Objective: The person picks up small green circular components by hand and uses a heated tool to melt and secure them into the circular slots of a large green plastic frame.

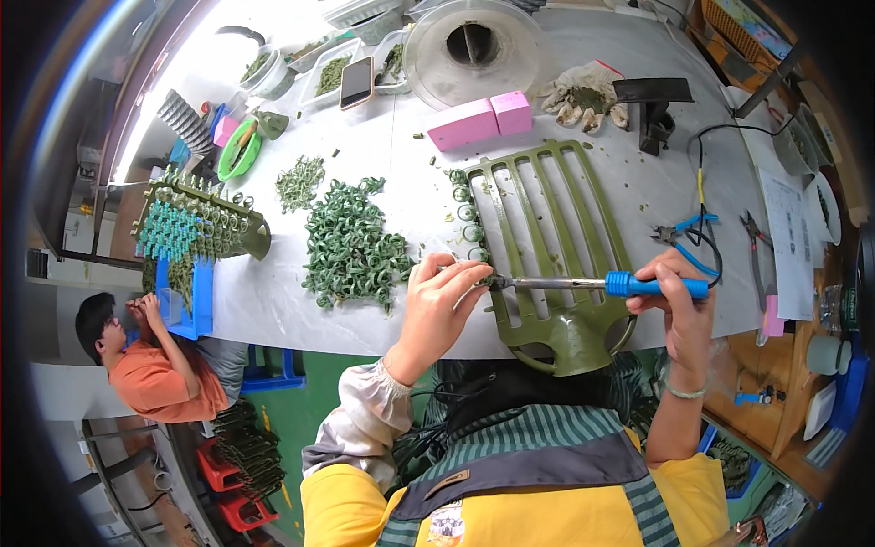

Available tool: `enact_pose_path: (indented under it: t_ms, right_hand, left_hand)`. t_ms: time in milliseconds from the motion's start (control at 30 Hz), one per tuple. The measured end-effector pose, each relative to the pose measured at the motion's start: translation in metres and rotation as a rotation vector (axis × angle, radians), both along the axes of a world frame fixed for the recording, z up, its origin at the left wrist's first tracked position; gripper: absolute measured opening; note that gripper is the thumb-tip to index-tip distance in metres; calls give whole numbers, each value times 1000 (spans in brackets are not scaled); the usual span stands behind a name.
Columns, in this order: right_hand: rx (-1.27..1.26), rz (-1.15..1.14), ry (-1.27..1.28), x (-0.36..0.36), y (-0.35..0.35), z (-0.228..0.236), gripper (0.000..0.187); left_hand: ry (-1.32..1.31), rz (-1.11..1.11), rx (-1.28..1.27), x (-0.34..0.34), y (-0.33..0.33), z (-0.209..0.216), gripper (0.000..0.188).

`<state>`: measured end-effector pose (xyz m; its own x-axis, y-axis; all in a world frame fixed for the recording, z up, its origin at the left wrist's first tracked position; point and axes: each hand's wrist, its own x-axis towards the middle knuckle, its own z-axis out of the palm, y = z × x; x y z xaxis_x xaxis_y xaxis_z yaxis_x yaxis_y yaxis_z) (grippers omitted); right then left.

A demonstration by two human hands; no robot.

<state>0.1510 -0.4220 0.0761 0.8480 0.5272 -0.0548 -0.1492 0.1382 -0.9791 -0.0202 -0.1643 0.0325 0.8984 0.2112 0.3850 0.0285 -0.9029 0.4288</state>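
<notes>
My right hand [679, 301] is wrapped round the blue handle of a soldering iron [565, 283], its metal shaft pointing left. At its tip my left hand [442, 296] has thumb and fingers pinched together; the small piece between them is mostly hidden, so I cannot make it out. Both hands are over the left edge of an olive-green slotted frame [567, 255], which lies on the table with its rounded end toward me. Several green rings [468, 214] stand in a row along that edge. Left of my left hand lies a heap of dark green rings [351, 242].
Pink blocks [478, 121], a stained glove [588, 94] and a black stand [653, 114] sit beyond the frame. Blue-handled pliers [684, 242] and the iron's cord lie at right. A ring-studded rack [205, 219] stands at left, near a seated person in orange [169, 374].
</notes>
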Motion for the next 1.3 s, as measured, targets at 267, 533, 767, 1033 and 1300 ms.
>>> enact_pose_path:
  t_ms: [267, 533, 767, 1033, 1300]
  right_hand:
    - [-44, -34, -48, 6, -21, 18, 26]
    - [-37, -11, -52, 3, -22, 18, 25]
    - [-29, -9, -76, 1, -24, 21, 23]
    - [-39, -27, -101, 0, -30, 23, 25]
    - [-48, -46, -83, -2, -34, 22, 25]
  left_hand:
    - [17, -36, 18, -1, 4, 7, 31]
    - [155, 346, -24, -40, 81, -2, 28]
    - [61, 473, -623, -41, 93, -2, 30]
    - [180, 294, -1225, -51, 71, 27, 26]
    - [178, 35, -945, -44, 0, 23, 27]
